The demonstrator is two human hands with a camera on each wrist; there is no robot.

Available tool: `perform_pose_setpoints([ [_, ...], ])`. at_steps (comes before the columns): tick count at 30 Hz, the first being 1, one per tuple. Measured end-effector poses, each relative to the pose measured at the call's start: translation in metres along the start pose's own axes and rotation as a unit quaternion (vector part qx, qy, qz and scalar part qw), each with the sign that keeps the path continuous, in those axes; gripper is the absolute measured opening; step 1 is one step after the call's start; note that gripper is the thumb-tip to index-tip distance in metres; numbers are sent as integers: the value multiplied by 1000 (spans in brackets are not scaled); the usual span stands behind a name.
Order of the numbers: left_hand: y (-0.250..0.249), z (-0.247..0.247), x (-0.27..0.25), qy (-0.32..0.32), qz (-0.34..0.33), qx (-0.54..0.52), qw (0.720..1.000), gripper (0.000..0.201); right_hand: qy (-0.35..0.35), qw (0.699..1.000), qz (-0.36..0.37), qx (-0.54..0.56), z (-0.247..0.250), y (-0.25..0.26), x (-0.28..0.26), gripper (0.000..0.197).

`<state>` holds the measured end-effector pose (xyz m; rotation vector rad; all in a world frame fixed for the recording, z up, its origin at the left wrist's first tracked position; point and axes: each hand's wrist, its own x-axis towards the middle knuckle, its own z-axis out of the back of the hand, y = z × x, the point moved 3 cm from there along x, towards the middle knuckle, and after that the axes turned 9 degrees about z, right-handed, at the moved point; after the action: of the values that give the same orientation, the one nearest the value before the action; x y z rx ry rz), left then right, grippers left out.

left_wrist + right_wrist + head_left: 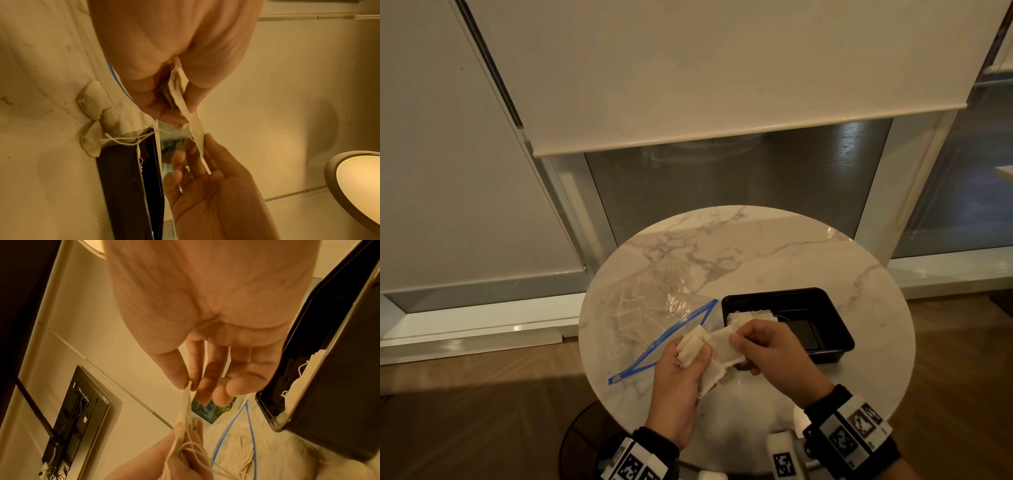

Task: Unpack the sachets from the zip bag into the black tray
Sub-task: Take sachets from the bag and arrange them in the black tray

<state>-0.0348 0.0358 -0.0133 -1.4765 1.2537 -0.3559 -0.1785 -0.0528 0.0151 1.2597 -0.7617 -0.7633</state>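
Note:
On the round marble table [791,260] the clear zip bag [647,308] with a blue zipper lies open at the left, with several sachets still inside. To its right stands the black tray [832,329], a few sachets [751,317] lying in its left end. My left hand [690,353] grips a bunch of white stringed sachets [693,347] above the table's front. My right hand [736,337] pinches one sachet [722,344] of that bunch between thumb and forefinger [179,378]. The left wrist view shows the pinched sachet [196,128] stretched between both hands.
A window with a lowered roller blind [722,68] stands behind the table. Wooden floor [465,428] surrounds the table. Bare marble lies behind the bag and tray. In the right wrist view the bag's blue zipper [249,418] runs next to the tray's corner [277,423].

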Motion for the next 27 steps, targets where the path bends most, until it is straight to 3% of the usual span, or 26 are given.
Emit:
perform_pose_setpoints([
  [6,2,4,4,-23,1,16,1000,23,-41,999,14,-22,15,2,1,13],
  [10,6,9,7,-39,4,10,999,25,-112,982,56,-139,45,-3,10,11],
  [14,6,8,7,-37,5,10,999,25,-113,984,48,-129,65,0,15,10],
  [17,6,7,7,-37,7,12,999,25,-154,967,38,-199,83,-8,20,10],
  [27,6,6,7,-47,14,18,999,25,-123,944,-40,-304,96,-50,35,8],
])
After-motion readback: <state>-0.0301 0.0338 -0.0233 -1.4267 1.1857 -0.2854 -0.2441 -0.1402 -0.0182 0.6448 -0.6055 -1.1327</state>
